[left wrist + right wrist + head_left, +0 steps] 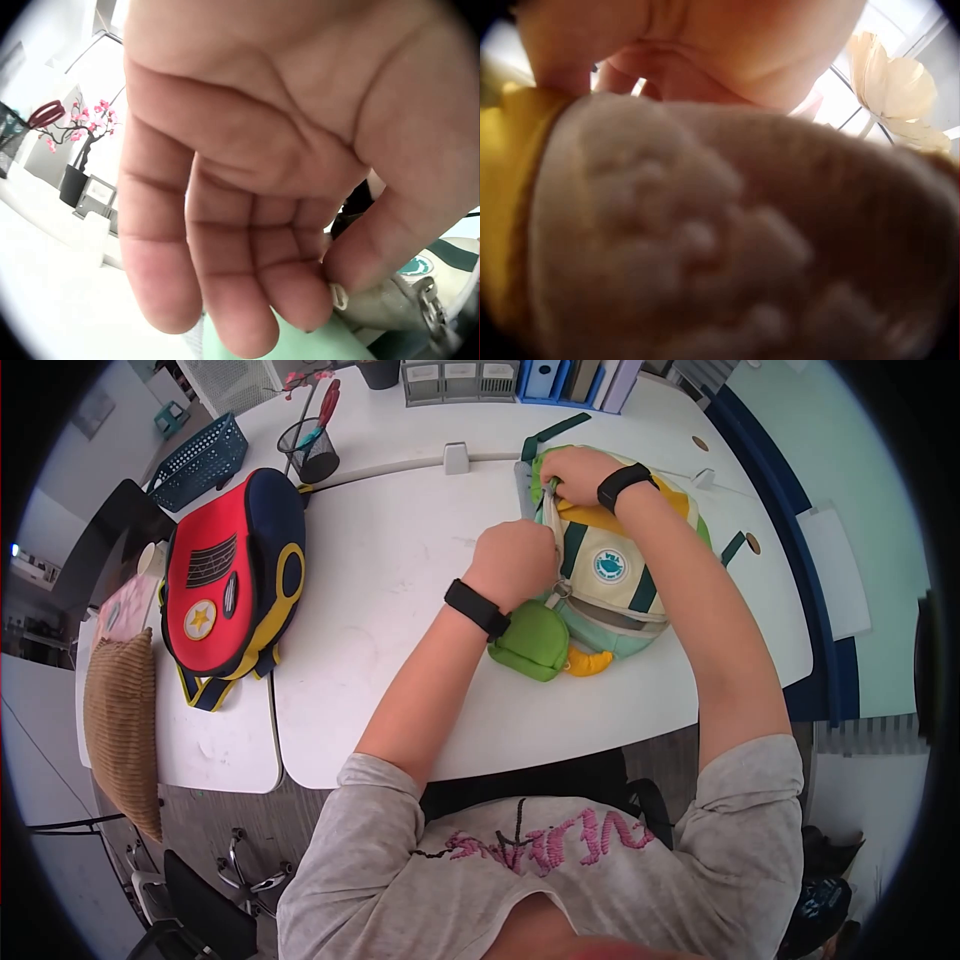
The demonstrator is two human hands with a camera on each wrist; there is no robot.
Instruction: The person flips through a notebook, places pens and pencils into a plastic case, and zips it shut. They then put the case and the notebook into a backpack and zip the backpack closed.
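A cream, green and yellow backpack (622, 550) with a round teal badge lies on the white table at the right. My left hand (512, 563) is at its near-left side and pinches the backpack's edge beside the zipper. In the left wrist view a bit of cream fabric (339, 297) shows between thumb and fingers, near a metal zipper pull (430, 301). My right hand (583, 475) grips the top of the backpack, its fingertips hidden by the fabric. A green pouch (532, 642) and a yellow crescent-shaped charm (590, 662) hang off the near side.
A red and navy backpack (205, 590) lies at the left, with a brown corduroy cushion (122, 720) beyond it. A mesh pen cup (310, 452), a blue basket (200, 462) and a file rack (575, 382) stand at the back.
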